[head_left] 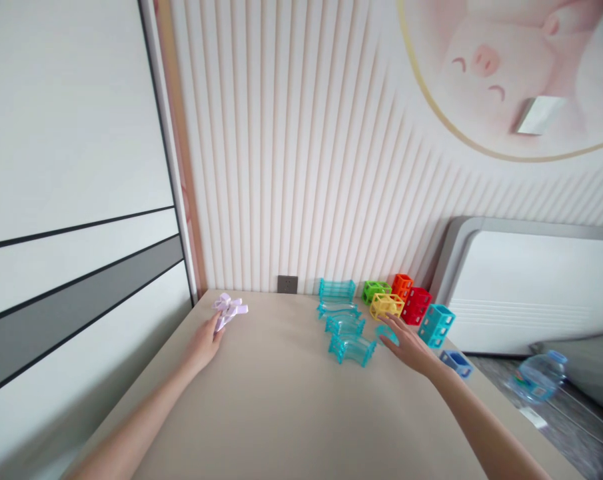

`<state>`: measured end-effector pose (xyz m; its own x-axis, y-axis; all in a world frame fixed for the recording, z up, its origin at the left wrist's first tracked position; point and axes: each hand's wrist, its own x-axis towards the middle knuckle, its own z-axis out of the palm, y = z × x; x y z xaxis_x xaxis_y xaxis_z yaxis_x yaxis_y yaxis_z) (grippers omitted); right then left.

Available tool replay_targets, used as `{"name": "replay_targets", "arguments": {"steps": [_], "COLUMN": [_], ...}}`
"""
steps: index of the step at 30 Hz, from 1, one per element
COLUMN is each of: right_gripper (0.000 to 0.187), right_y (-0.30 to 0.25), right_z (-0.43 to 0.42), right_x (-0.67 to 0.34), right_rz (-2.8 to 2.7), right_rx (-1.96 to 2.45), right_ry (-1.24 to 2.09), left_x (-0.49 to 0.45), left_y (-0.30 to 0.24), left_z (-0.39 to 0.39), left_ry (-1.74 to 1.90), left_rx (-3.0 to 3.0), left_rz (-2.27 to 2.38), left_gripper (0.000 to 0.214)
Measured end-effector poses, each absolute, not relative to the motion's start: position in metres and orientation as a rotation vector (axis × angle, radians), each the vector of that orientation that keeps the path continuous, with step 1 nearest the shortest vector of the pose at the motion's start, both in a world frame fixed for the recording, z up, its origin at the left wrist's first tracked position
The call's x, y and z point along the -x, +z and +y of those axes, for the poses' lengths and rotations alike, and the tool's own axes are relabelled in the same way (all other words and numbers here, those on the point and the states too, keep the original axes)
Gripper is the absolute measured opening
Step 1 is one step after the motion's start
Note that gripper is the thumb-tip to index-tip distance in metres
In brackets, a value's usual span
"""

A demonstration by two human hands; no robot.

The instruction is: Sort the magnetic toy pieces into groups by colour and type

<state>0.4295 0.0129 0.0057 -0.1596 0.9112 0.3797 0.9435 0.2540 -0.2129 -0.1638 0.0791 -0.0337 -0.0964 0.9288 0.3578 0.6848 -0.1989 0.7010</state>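
My left hand is at the far left of the table, its fingers closed on a small cluster of pale lilac toy pieces. Whether these are one piece or several, I cannot tell. My right hand reaches over the right side with fingers stretched out and nothing in them. Just beside its fingertips lies a translucent teal round piece, partly hidden. A yellow open-frame block stands right behind the fingers. To their left, translucent teal track pieces run in a column, the nearest one curved.
Behind my right hand stand green, orange, red and teal frame blocks; a blue one lies near the table's right edge. Beyond that edge is a plastic bottle. A ribbed wall bounds the back, a cabinet the left.
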Motion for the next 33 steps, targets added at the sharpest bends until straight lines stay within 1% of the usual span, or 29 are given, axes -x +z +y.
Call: {"name": "replay_targets", "arguments": {"steps": [3, 5, 9, 12, 13, 16, 19, 22, 24, 28, 31, 33], "right_gripper": [0.044, 0.039, 0.032, 0.032, 0.033, 0.044, 0.054, 0.058, 0.054, 0.029, 0.027, 0.028], "right_y": [0.037, 0.057, 0.085, 0.090, 0.088, 0.074, 0.054, 0.033, 0.022, 0.007, 0.004, 0.004], "right_z": [-0.001, -0.012, -0.033, -0.037, -0.034, -0.017, 0.007, 0.026, 0.032, 0.033, 0.030, 0.028], "right_x": [-0.408, -0.386, -0.319, -0.256, -0.234, -0.173, -0.131, -0.112, -0.112, -0.120, -0.125, -0.127], "right_rz": [-2.051, -1.985, -1.941, -1.960, -1.960, -1.921, -1.785, -1.735, -1.755, -1.923, -1.966, -1.957], "right_rx": [1.554, 1.455, 1.302, 1.216, 1.187, 1.087, 1.032, 1.026, 1.029, 1.016, 1.007, 0.981], "right_ry": [-0.266, -0.326, -0.252, -0.120, -0.074, 0.056, 0.230, 0.152, 0.049, 0.020, 0.043, -0.028], "left_x": [0.161, 0.159, 0.143, 0.118, 0.108, 0.081, 0.063, 0.057, 0.056, 0.054, 0.051, 0.049], "left_y": [-0.026, -0.021, -0.008, 0.008, 0.014, 0.026, 0.023, 0.009, -0.002, -0.011, -0.008, -0.004], "left_z": [0.074, 0.069, 0.059, 0.050, 0.048, 0.044, 0.046, 0.049, 0.049, 0.042, 0.035, 0.032], "left_ry": [1.277, 1.318, 1.361, 1.423, 1.455, 1.537, 1.645, 1.662, 1.627, 1.481, 1.447, 1.433], "left_rx": [-1.825, -1.779, -1.731, -1.660, -1.615, -1.560, -1.506, -1.470, -1.520, -1.588, -1.506, -1.426], "left_rz": [1.762, 1.724, 1.548, 1.330, 1.257, 1.116, 0.977, 0.895, 0.895, 0.874, 0.838, 0.785], "left_gripper": [0.040, 0.043, 0.055, 0.057, 0.057, 0.050, 0.043, 0.040, 0.038, 0.036, 0.038, 0.045]}}
